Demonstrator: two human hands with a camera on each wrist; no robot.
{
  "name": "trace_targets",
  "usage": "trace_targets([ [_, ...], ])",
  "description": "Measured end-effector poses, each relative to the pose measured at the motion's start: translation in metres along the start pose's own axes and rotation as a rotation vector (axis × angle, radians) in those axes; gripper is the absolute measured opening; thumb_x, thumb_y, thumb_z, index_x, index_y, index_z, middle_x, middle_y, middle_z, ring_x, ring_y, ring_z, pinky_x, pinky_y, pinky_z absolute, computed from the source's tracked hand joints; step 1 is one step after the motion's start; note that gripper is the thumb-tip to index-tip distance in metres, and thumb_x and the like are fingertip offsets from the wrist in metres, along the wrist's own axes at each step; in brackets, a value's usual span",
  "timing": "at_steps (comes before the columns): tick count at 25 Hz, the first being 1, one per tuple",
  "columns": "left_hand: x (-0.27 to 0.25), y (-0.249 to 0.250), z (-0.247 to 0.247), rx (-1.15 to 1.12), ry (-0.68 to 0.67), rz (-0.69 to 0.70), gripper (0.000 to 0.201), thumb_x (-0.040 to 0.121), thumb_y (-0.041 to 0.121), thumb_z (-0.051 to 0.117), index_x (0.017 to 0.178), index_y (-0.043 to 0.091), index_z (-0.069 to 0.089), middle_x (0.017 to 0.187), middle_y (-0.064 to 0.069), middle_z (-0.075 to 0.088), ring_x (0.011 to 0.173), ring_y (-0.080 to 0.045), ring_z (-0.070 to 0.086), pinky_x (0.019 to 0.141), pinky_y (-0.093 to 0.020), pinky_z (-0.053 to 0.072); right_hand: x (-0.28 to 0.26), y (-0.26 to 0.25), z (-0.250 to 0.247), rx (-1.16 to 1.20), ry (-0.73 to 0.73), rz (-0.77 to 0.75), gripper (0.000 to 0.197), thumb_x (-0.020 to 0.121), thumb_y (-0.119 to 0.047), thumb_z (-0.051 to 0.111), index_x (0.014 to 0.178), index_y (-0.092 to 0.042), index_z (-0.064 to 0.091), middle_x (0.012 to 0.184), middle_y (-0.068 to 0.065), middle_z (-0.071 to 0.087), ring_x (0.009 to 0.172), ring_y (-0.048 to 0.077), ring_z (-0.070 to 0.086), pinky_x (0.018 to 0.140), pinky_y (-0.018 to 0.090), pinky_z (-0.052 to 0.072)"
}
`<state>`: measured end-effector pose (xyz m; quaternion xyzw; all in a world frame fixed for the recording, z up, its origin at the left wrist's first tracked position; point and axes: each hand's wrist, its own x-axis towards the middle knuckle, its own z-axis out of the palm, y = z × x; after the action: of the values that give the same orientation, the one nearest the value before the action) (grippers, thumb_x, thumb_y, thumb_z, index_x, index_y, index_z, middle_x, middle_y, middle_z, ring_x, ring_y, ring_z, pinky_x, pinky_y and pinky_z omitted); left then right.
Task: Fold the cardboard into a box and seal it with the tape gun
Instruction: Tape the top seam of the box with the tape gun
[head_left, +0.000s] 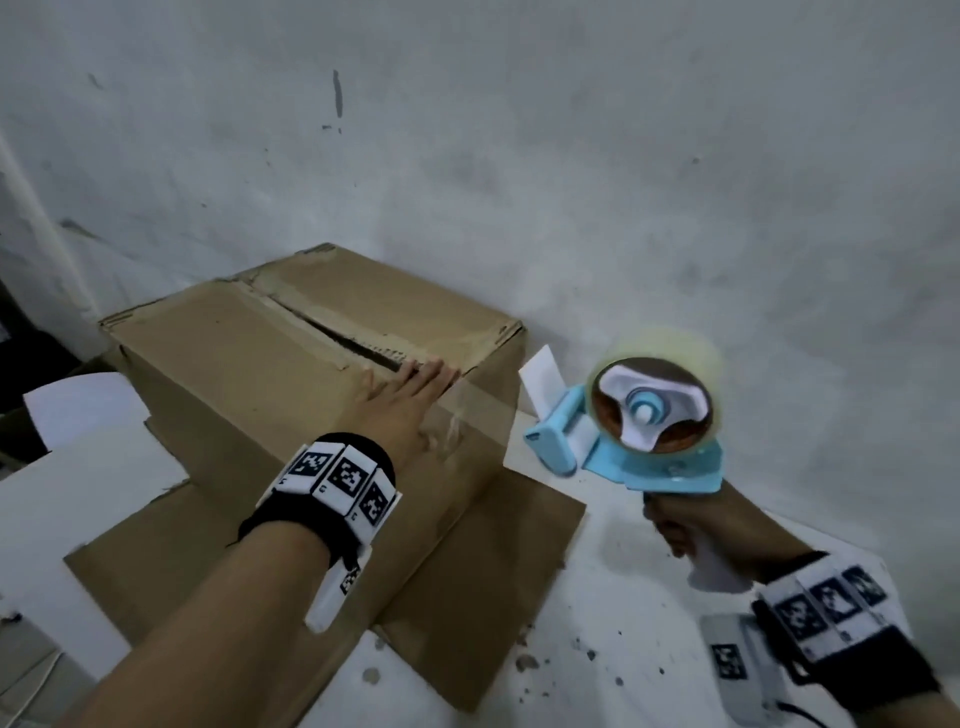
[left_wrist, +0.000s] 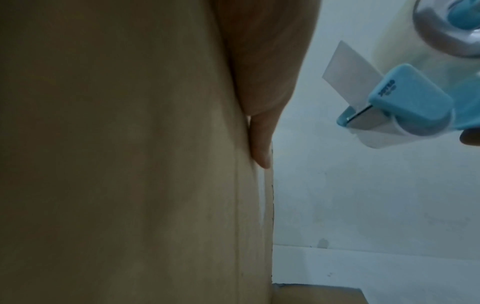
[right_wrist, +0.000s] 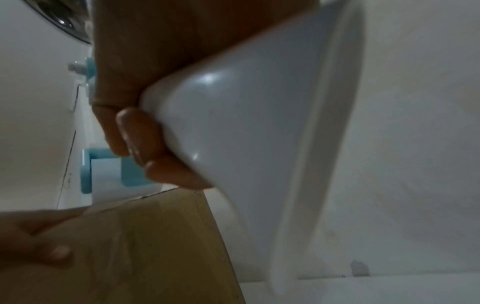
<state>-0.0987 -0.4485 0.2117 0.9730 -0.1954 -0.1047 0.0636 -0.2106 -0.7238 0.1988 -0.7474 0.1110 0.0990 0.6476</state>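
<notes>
Seam (head_left: 337, 332) on box (head_left: 291, 374) top runs away from left hand (head_left: 400, 405), which lies flat-fingered on near top edge; right hand (head_left: 691, 530) grips tape gun (head_left: 639, 421) just right of box, clear, so nearer for taping.

A rough, whitewashed plaster wall (head_left: 571, 156) is filling the upper part of the head view, carrying grey smudges and a short dark vertical streak (head_left: 337, 93). Below it, a white painted work surface (head_left: 623, 597) is meeting the wall, and black specks and chipped spots (head_left: 587, 649) are showing across its near right part. A dark, shadowed gap (head_left: 21, 343) is sitting at the far left edge. Dim, even light is falling over everything.
</notes>
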Motion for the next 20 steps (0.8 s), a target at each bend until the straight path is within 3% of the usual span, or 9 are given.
trace_targets([
  [2, -0.003, 0.002, -0.005, 0.125, -0.017, -0.028, 0.079, 0.093, 0.033, 0.045, 0.146, 0.025, -0.013, 0.156, 0.004, -0.017, 0.145, -0.016, -0.014, 0.115, -0.047, -0.010, 0.003, 0.018, 0.015, 0.028, 0.038, -0.028, 0.023, 0.067, 0.002, 0.057, 0.061, -0.010, 0.038, 0.038, -0.007, 0.036, 0.033, 0.004, 0.030, 0.036, 0.016, 0.024],
  [5, -0.021, 0.021, -0.030, 0.163, -0.075, -0.057, 0.064, 0.098, 0.036, 0.031, 0.148, 0.015, -0.004, 0.158, -0.003, -0.009, 0.146, -0.018, -0.009, 0.116, -0.044, -0.008, 0.014, 0.048, 0.027, 0.131, 0.132, -0.059, 0.012, 0.059, -0.003, 0.053, 0.059, -0.009, 0.043, 0.038, -0.006, 0.037, 0.032, 0.004, 0.029, 0.034, 0.014, 0.024],
  [7, -0.025, 0.046, -0.050, 0.031, 0.016, -0.024, 0.051, 0.100, 0.028, 0.025, 0.147, 0.012, 0.012, 0.157, -0.006, 0.013, 0.146, -0.018, 0.005, 0.117, -0.041, -0.003, 0.025, 0.066, 0.035, 0.165, 0.156, -0.062, 0.009, 0.059, -0.004, 0.053, 0.060, -0.008, 0.045, 0.036, -0.005, 0.038, 0.030, 0.004, 0.030, 0.032, 0.013, 0.025],
  [9, -0.013, 0.063, -0.053, -0.029, 0.142, -0.004, 0.047, 0.100, 0.022, 0.024, 0.145, 0.014, 0.018, 0.154, -0.006, 0.022, 0.145, -0.018, 0.011, 0.117, -0.041, -0.001, 0.032, 0.076, 0.041, 0.135, 0.151, -0.068, 0.011, 0.060, -0.004, 0.055, 0.059, -0.009, 0.044, 0.034, -0.003, 0.040, 0.029, 0.005, 0.032, 0.033, 0.014, 0.027],
  [14, 0.016, 0.040, 0.009, 0.016, 0.139, -0.171, 0.054, 0.099, 0.028, 0.022, 0.148, 0.016, 0.003, 0.158, 0.000, 0.001, 0.146, -0.021, 0.002, 0.117, -0.043, 0.006, 0.031, 0.084, 0.041, 0.163, 0.101, -0.106, 0.020, 0.064, -0.004, 0.056, 0.048, -0.012, 0.045, 0.035, -0.004, 0.041, 0.030, 0.007, 0.034, 0.036, 0.015, 0.029],
  [16, 0.019, 0.034, 0.016, 0.020, 0.161, -0.156, 0.055, 0.100, 0.030, 0.021, 0.148, 0.018, -0.002, 0.158, 0.001, -0.003, 0.146, -0.020, 0.000, 0.117, -0.044, 0.001, 0.033, 0.086, 0.041, 0.180, 0.134, -0.061, 0.032, 0.067, -0.003, 0.059, 0.041, -0.017, 0.047, 0.032, -0.006, 0.039, 0.027, 0.006, 0.032, 0.034, 0.013, 0.027],
  [20, 0.020, 0.033, 0.011, 0.045, 0.166, -0.147, 0.059, 0.099, 0.036, 0.025, 0.148, 0.019, -0.004, 0.158, 0.002, -0.005, 0.146, -0.018, -0.005, 0.116, -0.044, -0.007, 0.043, 0.076, 0.038, 0.084, 0.209, 0.055, 0.043, 0.084, 0.005, 0.063, 0.049, -0.010, 0.044, 0.026, -0.005, 0.036, 0.021, 0.004, 0.030, 0.029, 0.009, 0.025],
])
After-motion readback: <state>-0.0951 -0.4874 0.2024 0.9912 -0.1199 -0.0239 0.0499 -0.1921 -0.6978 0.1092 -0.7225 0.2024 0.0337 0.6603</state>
